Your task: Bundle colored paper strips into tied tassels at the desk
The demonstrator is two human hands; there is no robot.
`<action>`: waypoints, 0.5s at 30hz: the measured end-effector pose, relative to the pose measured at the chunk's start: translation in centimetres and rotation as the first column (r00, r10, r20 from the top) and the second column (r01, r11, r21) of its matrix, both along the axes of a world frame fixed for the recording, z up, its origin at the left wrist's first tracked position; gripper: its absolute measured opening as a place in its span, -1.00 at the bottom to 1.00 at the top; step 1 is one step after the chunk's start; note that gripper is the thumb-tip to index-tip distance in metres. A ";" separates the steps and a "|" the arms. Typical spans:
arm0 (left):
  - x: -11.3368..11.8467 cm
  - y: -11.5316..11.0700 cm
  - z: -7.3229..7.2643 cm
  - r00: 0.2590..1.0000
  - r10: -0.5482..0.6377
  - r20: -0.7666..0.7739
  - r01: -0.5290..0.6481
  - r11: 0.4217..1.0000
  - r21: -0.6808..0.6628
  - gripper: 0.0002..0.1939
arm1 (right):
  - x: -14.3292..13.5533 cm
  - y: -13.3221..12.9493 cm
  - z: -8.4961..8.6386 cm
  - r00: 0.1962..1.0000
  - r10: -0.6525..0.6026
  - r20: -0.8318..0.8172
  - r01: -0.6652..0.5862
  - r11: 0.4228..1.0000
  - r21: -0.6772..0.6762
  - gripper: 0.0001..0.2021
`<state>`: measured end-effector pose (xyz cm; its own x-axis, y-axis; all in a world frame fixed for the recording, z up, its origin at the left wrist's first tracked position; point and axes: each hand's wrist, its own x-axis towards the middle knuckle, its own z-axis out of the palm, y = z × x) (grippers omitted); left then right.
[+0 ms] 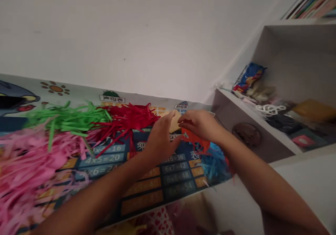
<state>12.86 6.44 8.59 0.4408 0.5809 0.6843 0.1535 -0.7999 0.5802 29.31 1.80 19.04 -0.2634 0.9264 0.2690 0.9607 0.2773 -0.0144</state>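
My left hand (pixel 162 137) is beside a pale yellow piece (pixel 175 122), its fingers wrapped around the piece's left side. On the other side, my right hand (pixel 199 123) has its fingers bent together near the yellow piece and over orange shredded paper (pixel 195 139); what they hold is hidden. Blue paper strips (pixel 215 163) lie below my right hand. Red strips (pixel 131 117) spread to the left of my left hand, with green strips (pixel 70 117) farther left and a large pink heap (pixel 34 158) at the left edge.
A mat printed with multiplication tables (pixel 105 159) covers the surface against a white wall (pixel 131 35). At the right, shelves (pixel 252 130) hold a blue packet (pixel 252 74), white cord (pixel 270 109) and books (pixel 312 0). A heart-patterned item (pixel 161 221) shows below the mat's edge.
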 end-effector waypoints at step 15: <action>-16.7 0.6 -1.7 0.928 0.351 -0.122 -0.340 0.935 0.101 -0.73 | -19.0 -5.2 -13.2 0.550 0.136 -0.824 -0.111 0.990 0.090 -0.56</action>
<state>-3.87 7.08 6.92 0.3135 0.6620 0.6807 0.5012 -0.7243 0.4735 10.26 -3.38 5.82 -0.0248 0.8923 0.4507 0.4857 0.4048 -0.7747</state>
